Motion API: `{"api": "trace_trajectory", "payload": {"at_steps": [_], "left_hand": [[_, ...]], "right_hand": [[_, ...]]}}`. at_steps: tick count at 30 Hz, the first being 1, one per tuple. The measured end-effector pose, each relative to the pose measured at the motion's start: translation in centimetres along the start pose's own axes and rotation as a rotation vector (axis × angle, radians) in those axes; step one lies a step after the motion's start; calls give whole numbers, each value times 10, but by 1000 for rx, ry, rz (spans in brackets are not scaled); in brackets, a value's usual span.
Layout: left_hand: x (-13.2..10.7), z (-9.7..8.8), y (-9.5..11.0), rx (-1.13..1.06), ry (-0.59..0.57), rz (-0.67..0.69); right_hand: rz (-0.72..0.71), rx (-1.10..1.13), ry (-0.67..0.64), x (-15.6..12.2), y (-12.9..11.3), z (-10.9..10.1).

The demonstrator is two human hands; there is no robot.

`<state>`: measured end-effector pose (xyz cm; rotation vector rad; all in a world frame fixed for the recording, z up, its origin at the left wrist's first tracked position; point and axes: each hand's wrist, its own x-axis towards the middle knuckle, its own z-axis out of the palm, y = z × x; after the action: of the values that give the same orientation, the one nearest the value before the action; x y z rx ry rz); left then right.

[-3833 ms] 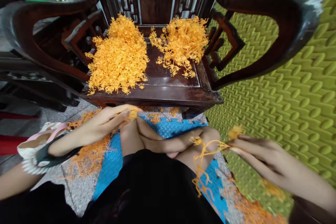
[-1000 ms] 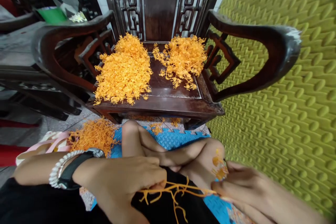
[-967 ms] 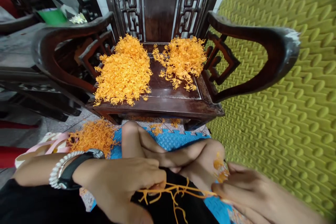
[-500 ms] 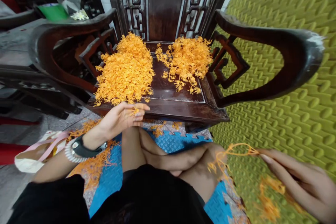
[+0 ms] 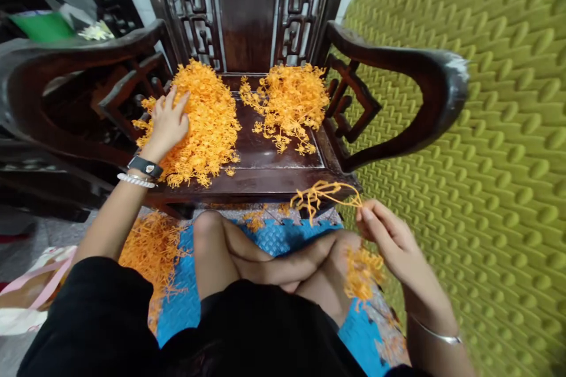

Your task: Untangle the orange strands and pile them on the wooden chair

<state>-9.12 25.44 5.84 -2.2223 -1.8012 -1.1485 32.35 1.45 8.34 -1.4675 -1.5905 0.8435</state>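
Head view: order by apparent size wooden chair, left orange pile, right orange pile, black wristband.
1. Wooden chair
2. Left orange pile, partly covered by the left hand
3. Right orange pile
4. Black wristband

"How is the left hand (image 5: 169,121) held?"

"With the forearm (image 5: 112,212) stretched forward, the palm is turned downward and the fingers (image 5: 181,105) are spread."

"And how is the right hand (image 5: 391,241) placed?"

"It is held lower, nearer to the torso (image 5: 260,330), and a pinch is formed with the thumb (image 5: 375,227)."
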Motion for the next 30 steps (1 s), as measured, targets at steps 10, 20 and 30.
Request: {"api": "trace_trajectory", "payload": {"at_steps": [10,20,30], "left_hand": [[-79,-26,158,-788,-282,260],[-146,3,214,-830,-855,400],[-165,-25,206,-828,-1151,258]], "right_hand": [[115,630,-121,1,-7,54],[102,626,-404,-12,-15,60],[-35,-95,-179,-30,1,27]]}}
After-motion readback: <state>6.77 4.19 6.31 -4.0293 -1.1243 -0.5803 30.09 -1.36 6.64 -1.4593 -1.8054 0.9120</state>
